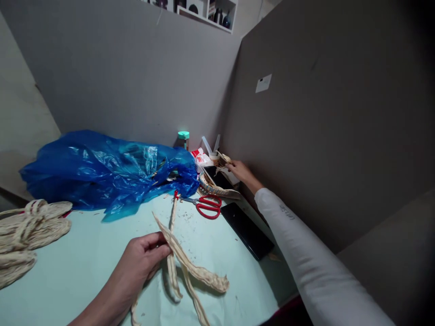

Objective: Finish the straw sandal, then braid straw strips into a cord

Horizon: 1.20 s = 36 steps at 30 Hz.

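My left hand (146, 256) is closed, thumb and fingers pinching a braid of pale dried plant fiber (173, 215) where loose strips (200, 271) fan out below it. A red tie holds the braid's far end, close to the scissors. Red-handled scissors (208, 206) lie just beyond, their blades pointing left. Stretched to the far corner, my right hand (240, 170) has its fingers closed on a pale fiber strip (222, 157), above a shallow woven basket (217, 190) with a dark phone-like slab (217, 177) in it. Its fingertips are small and partly hidden.
A crumpled blue plastic bag (112, 167) fills the back left. Bundled pale braided cord (30, 226) lies at the left edge. A black phone (247, 230) rests right of the scissors. A green-lidded jar (183, 139) stands by the back partition (142, 77); another partition (306, 113) rises at right.
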Each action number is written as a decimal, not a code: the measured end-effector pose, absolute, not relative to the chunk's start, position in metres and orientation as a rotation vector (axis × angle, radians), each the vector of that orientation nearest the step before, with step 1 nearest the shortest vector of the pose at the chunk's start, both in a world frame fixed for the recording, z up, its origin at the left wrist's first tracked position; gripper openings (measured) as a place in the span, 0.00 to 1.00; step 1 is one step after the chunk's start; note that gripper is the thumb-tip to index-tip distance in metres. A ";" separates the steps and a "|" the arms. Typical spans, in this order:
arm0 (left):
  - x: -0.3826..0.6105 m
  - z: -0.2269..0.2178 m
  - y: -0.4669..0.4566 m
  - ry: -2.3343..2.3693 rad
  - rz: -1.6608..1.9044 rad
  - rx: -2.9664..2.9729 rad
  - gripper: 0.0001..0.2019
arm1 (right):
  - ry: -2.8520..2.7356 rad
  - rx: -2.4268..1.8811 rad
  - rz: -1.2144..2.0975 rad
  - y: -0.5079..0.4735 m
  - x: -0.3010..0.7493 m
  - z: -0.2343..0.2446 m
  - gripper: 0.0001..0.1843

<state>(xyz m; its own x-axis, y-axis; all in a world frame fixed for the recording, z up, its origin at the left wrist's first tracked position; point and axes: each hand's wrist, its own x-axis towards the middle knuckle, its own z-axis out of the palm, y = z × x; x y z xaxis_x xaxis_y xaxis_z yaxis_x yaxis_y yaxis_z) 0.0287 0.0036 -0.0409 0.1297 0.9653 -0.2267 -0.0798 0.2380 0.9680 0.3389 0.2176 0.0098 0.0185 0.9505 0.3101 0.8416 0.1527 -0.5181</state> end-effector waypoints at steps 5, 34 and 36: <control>0.028 -0.044 0.004 1.127 1.015 1.036 0.12 | -1.879 -1.708 0.245 0.217 0.335 0.011 0.15; 0.032 -0.034 -0.001 1.257 0.996 1.024 0.14 | -1.770 -1.017 1.551 0.087 0.309 0.080 0.08; 0.031 -0.037 0.000 1.255 0.973 1.052 0.17 | -1.768 -0.991 1.584 0.080 0.307 0.076 0.07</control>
